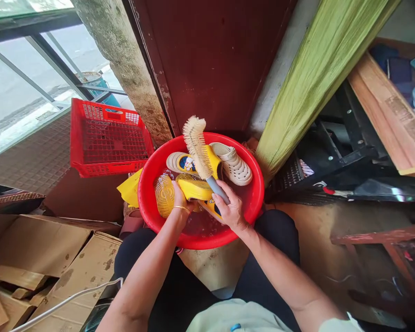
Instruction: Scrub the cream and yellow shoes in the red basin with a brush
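Note:
A red plastic basin (152, 193) of water sits on the floor between my knees, holding several shoes. My right hand (230, 207) grips the grey handle of a long bristle brush (195, 147), whose pale bristles point up and away from me. My left hand (181, 198) holds a yellow slipper (193, 189) in the water, with the brush resting against it. Two cream clogs (231, 163) lie at the far side of the basin, and a round yellow object (164, 196) lies beside my left hand.
A red plastic crate (107, 138) stands left of the basin, above flattened cardboard boxes (38, 244). A yellow sheet (129, 186) pokes out under the rim. A maroon door (207, 60), a green cloth (318, 78), dark metal framing (342, 143) and a wooden plank (390, 110) surround the far side.

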Action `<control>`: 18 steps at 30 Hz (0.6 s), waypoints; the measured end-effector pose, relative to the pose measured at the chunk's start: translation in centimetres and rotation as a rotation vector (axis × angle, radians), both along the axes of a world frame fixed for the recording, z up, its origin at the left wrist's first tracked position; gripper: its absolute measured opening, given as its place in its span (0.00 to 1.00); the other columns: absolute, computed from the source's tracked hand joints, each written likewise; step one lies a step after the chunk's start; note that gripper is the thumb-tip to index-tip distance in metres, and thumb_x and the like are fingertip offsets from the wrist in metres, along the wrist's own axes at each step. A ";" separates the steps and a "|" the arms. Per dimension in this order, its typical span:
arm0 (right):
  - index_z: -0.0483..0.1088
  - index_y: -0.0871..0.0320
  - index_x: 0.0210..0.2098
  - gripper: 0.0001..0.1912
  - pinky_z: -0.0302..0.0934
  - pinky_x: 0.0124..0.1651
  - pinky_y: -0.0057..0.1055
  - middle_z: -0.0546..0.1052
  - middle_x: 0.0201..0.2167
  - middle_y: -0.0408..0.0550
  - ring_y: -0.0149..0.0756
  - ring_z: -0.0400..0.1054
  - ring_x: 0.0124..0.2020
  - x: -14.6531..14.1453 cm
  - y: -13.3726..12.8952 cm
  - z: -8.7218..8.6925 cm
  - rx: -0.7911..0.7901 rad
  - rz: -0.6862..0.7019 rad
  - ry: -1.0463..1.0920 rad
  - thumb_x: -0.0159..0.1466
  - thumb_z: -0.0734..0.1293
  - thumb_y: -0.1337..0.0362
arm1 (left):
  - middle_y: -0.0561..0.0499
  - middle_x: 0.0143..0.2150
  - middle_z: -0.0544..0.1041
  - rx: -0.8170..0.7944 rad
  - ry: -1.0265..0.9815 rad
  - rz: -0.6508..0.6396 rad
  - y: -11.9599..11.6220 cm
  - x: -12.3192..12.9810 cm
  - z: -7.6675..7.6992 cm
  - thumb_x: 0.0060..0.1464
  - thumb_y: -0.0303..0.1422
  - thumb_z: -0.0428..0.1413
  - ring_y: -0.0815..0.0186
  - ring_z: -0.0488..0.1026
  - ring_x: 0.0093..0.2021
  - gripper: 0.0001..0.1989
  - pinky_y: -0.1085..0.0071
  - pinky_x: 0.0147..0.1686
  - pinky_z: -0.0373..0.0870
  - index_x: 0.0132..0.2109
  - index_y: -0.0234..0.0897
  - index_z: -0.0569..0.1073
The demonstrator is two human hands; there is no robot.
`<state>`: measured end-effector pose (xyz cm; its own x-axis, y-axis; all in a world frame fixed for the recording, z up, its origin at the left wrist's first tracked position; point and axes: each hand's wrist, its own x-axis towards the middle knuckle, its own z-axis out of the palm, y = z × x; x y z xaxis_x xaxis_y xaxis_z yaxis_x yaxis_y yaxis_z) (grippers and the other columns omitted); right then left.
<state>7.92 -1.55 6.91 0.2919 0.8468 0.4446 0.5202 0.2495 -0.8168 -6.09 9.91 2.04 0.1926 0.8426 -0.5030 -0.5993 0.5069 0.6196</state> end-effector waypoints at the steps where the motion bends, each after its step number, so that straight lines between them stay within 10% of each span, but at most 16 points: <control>1: 0.71 0.51 0.63 0.23 0.72 0.57 0.43 0.80 0.54 0.53 0.47 0.77 0.52 0.0 0.0 0.1 0.018 0.001 -0.027 0.71 0.64 0.54 | 0.43 0.45 0.84 -0.025 -0.018 0.041 -0.1 0.2 0.1 0.60 0.61 0.51 0.55 0.82 0.45 0.34 0.62 0.41 0.80 0.56 0.38 0.76; 10: 0.67 0.52 0.67 0.27 0.74 0.57 0.45 0.77 0.59 0.54 0.49 0.75 0.55 0.8 0.9 0.2 -0.043 -0.099 0.100 0.71 0.64 0.53 | 0.43 0.48 0.84 0.079 -0.099 0.018 0.6 -0.7 2.7 0.60 0.49 0.59 0.52 0.81 0.52 0.25 0.60 0.49 0.80 0.54 0.35 0.77; 14: 0.63 0.53 0.69 0.30 0.79 0.42 0.38 0.77 0.58 0.55 0.47 0.77 0.52 1.4 1.7 -1.4 -0.165 -0.086 0.367 0.71 0.63 0.51 | 0.42 0.51 0.82 0.271 -0.052 0.071 0.7 -1.2 4.3 0.56 0.44 0.65 0.52 0.77 0.58 0.22 0.61 0.55 0.78 0.54 0.36 0.77; 18: 0.68 0.51 0.65 0.28 0.78 0.48 0.40 0.79 0.56 0.51 0.46 0.76 0.53 1.4 1.9 -3.4 -0.212 -0.085 0.398 0.68 0.66 0.50 | 0.44 0.52 0.82 0.514 -0.017 -0.027 -0.3 -1.0 5.8 0.49 0.41 0.70 0.52 0.77 0.58 0.31 0.58 0.57 0.75 0.59 0.40 0.73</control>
<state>9.33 0.36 3.49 0.4768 0.8729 0.1036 0.1671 0.0257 -0.9856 -7.12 9.61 7.85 0.2221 0.9748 -0.0215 -0.6022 0.1544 0.7833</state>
